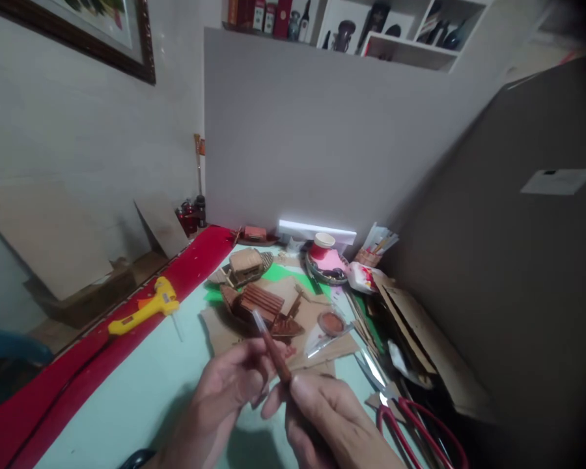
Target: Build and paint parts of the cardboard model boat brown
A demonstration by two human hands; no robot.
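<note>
While its pale tip points up and away from the person, toward the model boats, a slim reddish-brown stick is held above the near part of the pale green tabletop. The right hand has its lower end pinched between thumb and fingers, closed firmly around it. Just beside the shaft, the left hand is half curled, palm turned inward; whether its fingertips touch the stick or grip anything, I cannot tell.

Beyond the tip sits a dark brown model boat with a ribbed roof, resting on a sheet of cardboard. To its right, on the same cardboard, is a round dish of brown paint. Behind stands a lighter model boat, near a bright green sheet.

Farther right, a red paper cup stands in a round tray. Red-handled scissors lie near the right hand, blades pointing away. At the left, a yellow glue gun lies across the edge of a red cloth.
</note>
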